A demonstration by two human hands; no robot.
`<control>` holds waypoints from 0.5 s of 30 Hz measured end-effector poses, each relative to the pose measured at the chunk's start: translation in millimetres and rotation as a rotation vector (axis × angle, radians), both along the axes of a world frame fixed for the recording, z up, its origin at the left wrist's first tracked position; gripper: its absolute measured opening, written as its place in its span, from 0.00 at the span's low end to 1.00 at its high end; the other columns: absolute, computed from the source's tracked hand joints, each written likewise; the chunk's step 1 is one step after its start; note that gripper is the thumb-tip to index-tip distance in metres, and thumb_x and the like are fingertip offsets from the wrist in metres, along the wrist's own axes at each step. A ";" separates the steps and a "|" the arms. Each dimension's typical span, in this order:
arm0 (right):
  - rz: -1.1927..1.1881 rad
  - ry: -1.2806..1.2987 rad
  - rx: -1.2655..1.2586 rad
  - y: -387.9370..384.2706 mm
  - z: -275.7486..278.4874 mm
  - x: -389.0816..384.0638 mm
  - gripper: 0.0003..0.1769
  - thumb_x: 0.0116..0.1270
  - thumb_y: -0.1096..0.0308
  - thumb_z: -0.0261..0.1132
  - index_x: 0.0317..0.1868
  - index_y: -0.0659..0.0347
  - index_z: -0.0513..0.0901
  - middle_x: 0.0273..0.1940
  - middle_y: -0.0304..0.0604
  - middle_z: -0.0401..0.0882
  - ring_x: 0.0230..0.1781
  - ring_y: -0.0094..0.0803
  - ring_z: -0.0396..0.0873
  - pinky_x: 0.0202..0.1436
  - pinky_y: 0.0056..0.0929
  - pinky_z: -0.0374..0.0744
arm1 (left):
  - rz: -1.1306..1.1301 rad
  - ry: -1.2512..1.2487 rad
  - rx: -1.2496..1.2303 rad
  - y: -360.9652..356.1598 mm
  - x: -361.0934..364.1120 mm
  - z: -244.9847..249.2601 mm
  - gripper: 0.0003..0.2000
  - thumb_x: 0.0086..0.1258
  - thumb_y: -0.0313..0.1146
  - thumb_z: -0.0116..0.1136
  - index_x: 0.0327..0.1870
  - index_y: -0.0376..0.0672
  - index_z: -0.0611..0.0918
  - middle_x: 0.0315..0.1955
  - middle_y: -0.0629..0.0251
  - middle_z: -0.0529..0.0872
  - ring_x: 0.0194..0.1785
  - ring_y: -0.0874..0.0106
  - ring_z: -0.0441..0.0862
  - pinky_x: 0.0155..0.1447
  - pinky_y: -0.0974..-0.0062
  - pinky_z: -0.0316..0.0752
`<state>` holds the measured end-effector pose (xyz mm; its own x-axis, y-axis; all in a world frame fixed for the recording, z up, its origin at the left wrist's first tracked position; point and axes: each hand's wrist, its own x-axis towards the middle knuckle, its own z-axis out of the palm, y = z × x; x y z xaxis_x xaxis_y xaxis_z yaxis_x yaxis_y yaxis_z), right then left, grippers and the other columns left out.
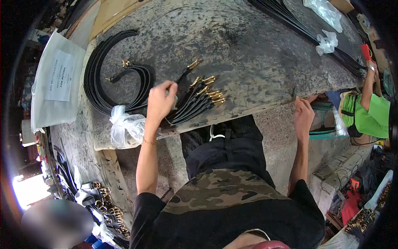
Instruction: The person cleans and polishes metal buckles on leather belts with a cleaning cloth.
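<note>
A bundle of black belts (pixel 191 107) with gold buckles (pixel 214 96) lies near the table's front edge. My left hand (pixel 161 101) is closed over this bundle, and a bit of greyish plastic shows beside its fingers. Beyond the hand, the long straps curve round in a wide loop (pixel 92 79) to the left. White plastic wrap (pixel 124 126) is tied around the straps close to my left wrist. Over the front edge, to the right, my right hand (pixel 304 116) has its fingers pressed together; what they hold, if anything, cannot be made out.
Another bundle of black straps (pixel 290 23) with clear plastic wrap (pixel 326 42) lies at the back right. A printed white plastic bag (pixel 58 83) stands on the left. A person in a green shirt (pixel 375 116) is at the right. Buckled belts (pixel 108 207) lie at lower left.
</note>
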<state>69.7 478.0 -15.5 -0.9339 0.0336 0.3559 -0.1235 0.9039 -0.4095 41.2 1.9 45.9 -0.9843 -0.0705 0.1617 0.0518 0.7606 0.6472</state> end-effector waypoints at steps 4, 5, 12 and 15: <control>-0.039 0.163 -0.318 16.0 -11.3 -11.3 0.12 0.70 0.74 0.63 0.53 0.66 0.82 0.43 0.43 0.83 0.32 0.31 0.78 0.34 0.30 0.77 | 0.049 0.132 -0.181 -3.5 -15.2 -13.0 0.10 0.66 0.36 0.60 0.38 0.39 0.86 0.34 0.55 0.87 0.35 0.54 0.85 0.42 0.62 0.78; -0.122 0.125 -0.773 20.3 -9.9 -12.2 0.11 0.70 0.73 0.63 0.50 0.66 0.82 0.41 0.42 0.83 0.31 0.26 0.76 0.31 0.27 0.75 | 0.063 0.138 -0.300 -0.9 -17.0 -14.8 0.09 0.66 0.36 0.60 0.37 0.40 0.86 0.34 0.57 0.87 0.35 0.55 0.85 0.41 0.62 0.79; -0.330 -0.151 -1.454 49.0 -35.0 -15.4 0.04 0.69 0.70 0.65 0.40 0.61 0.79 0.35 0.39 0.83 0.21 0.17 0.67 0.23 0.19 0.66 | 0.155 0.054 -0.464 -20.2 -45.1 -29.6 0.09 0.66 0.37 0.58 0.39 0.46 0.87 0.34 0.58 0.88 0.37 0.54 0.86 0.44 0.60 0.80; -0.163 -0.134 -1.585 68.4 -38.7 -18.4 0.05 0.70 0.74 0.63 0.44 0.63 0.79 0.38 0.40 0.83 0.28 0.18 0.72 0.29 0.14 0.68 | 0.176 -0.229 -0.339 -22.2 -52.4 -9.1 0.11 0.65 0.40 0.56 0.41 0.50 0.88 0.36 0.54 0.88 0.42 0.52 0.85 0.50 0.58 0.79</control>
<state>51.3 546.4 -54.2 -0.9036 0.3707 -0.2145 0.0395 -0.4265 -0.9036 -11.1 -20.3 36.8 -0.9751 -0.2210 -0.0160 -0.2133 0.9162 0.3392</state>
